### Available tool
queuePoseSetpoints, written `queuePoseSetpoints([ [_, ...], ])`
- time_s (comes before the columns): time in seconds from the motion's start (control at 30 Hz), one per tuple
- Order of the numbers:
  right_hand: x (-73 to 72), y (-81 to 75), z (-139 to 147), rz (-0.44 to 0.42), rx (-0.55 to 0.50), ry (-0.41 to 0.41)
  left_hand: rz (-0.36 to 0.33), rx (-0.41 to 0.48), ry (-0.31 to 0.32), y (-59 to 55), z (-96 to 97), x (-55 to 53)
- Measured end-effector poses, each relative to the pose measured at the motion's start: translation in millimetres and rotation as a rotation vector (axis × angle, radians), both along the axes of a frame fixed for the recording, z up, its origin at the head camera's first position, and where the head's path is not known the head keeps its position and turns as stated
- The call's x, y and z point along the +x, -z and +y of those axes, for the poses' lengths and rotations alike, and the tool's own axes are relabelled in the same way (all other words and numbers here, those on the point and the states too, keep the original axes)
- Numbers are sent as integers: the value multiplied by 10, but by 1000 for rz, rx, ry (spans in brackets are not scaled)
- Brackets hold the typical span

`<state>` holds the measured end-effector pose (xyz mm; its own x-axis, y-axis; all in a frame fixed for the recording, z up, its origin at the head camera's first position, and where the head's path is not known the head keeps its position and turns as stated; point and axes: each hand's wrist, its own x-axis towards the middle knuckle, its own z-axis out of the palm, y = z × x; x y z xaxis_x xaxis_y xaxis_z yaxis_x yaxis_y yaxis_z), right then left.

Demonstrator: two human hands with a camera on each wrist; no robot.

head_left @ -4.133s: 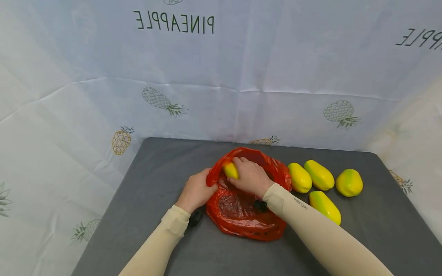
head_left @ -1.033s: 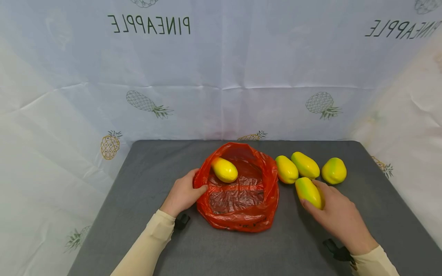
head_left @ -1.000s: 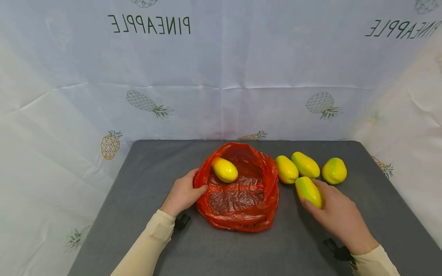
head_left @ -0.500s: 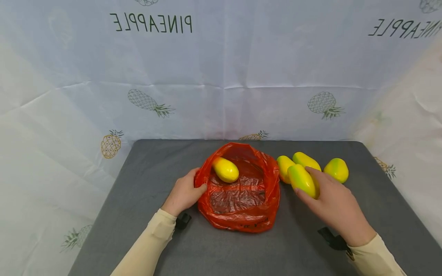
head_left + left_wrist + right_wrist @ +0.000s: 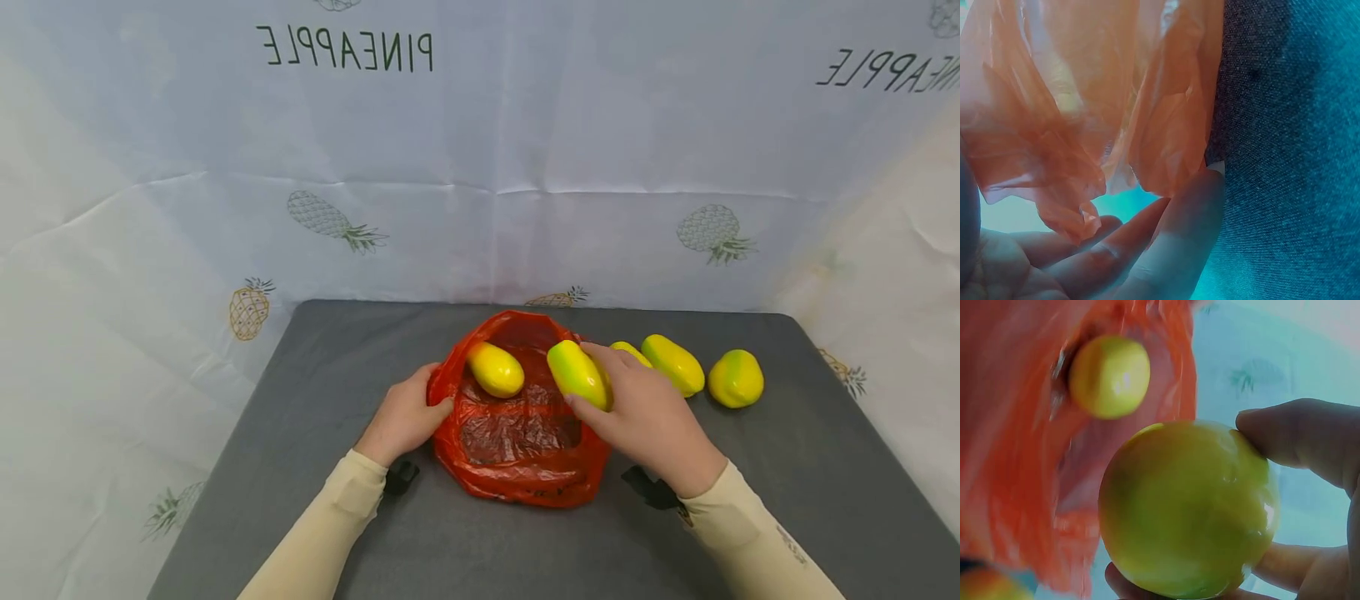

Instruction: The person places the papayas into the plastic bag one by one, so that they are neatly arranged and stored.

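Observation:
An open red plastic bag stands in the middle of the table, one yellow papaya lying inside against its left wall. My left hand grips the bag's left rim, thumb over the edge; the left wrist view shows fingers against the crumpled plastic. With thumb and fingers round its sides, my right hand holds a yellow-green papaya over the right part of the bag's mouth. Close up in the right wrist view, the held papaya overlaps the bag.
Right of the bag lie three more papayas: one partly hidden behind my right hand, one beside it, and one farther right. The grey tabletop runs back to a white curtain printed with pineapples.
My right hand has picked up the nearest papaya at the right and carried it left to the bag's mouth. The left hand keeps its grip on the rim.

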<state>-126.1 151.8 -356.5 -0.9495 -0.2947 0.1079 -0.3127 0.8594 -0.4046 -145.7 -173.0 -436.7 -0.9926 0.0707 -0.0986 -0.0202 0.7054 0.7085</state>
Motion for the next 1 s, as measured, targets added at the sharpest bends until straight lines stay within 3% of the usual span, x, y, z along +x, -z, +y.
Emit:
queuePoseSetpoints([
  [0.3, -72, 176, -493, -35, 8, -94, 1, 4, 6, -17, -6, 0],
  [0.5, -67, 251, -738, -66, -6, -112, -1, 23, 9, -22, 3, -2],
  [1.0, 15, 418, -966, -90, -30, -99, -3, 23, 8, 12, -6, -3],
])
